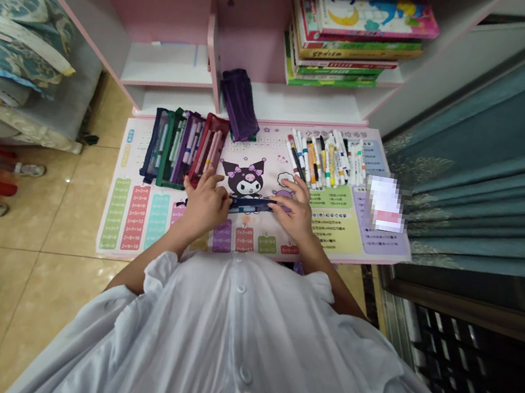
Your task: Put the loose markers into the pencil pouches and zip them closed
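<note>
1. Two risks I judge first: if the R hand [296,212] loosens, the dark-blue pouch [248,207], lying just below the cartoon print [246,179] w/ pens visible inside, may sag and slip; cause is prob. its soft cloth.
2. If the pouch is unzipped (too small to tell), a tilt could let pens slide out below the print.
3. Loose markers [325,160], right of and above the print, lie in an uneven heap; a bump from the R hand could roll some, I think.
4. Filled pouches [185,148], left of the print, stand near the L hand [208,200]; its outer fingers might push them askew.
5. L hand pose: palm down over the pouch's left end, fingers spread; whether it grips, I cannot tell.
6. R hand pose: fingers bent, thumb and fingertips pinching the pouch's right end. Both forearms angle inward, below the print.
</note>
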### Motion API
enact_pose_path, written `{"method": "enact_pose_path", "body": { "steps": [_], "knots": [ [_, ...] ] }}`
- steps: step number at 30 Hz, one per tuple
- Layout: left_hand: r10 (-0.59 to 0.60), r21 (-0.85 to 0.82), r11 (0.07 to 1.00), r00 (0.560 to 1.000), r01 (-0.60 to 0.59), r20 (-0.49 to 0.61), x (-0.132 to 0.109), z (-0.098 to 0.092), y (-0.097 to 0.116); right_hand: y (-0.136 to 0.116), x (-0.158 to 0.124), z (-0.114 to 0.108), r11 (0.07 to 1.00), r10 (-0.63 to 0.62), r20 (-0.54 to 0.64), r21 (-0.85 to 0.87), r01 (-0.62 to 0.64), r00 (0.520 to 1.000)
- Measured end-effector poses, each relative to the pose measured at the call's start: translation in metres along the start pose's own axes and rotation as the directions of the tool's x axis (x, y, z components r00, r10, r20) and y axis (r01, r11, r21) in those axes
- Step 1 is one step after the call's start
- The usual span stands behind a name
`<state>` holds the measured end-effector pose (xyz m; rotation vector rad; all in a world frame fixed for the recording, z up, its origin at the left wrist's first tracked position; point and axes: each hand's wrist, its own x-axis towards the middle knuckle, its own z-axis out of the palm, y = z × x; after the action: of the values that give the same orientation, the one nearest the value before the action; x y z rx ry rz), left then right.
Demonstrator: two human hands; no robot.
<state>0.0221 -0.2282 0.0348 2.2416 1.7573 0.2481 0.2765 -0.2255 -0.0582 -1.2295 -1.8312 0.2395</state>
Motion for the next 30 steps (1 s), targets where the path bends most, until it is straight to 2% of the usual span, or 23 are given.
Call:
{"method": "enact_pose_path", "body": {
  "steps": [8, 16, 24, 30],
  "knots": [
    [-0.017, 0.009, 1.000, 1.000, 0.017, 0.006, -0.002, -0.006, -0.002, 0.000, -0.001, -0.001, 0.999, 0.044, 0.031, 0.022, -0.044, 0.999],
    [-0.026, 0.003, 1.000, 1.000, 0.026, 0.005, -0.004, -0.006, -0.007, 0.000, 0.000, -0.003, 0.999, 0.009, 0.025, -0.044, -0.008, 1.000],
    [-0.025, 0.015, 1.000, 1.000, 0.025, 0.018, -0.005, -0.009, -0.008, -0.001, -0.001, -0.003, 0.999, 0.033, 0.031, 0.003, -0.033, 0.999],
    [-0.040, 0.017, 0.999, 0.999, 0.040, 0.013, -0.006, -0.012, -0.010, -0.001, 0.000, -0.004, 1.000, 0.000, 0.007, -0.014, 0.000, 1.000]
  ]
}}
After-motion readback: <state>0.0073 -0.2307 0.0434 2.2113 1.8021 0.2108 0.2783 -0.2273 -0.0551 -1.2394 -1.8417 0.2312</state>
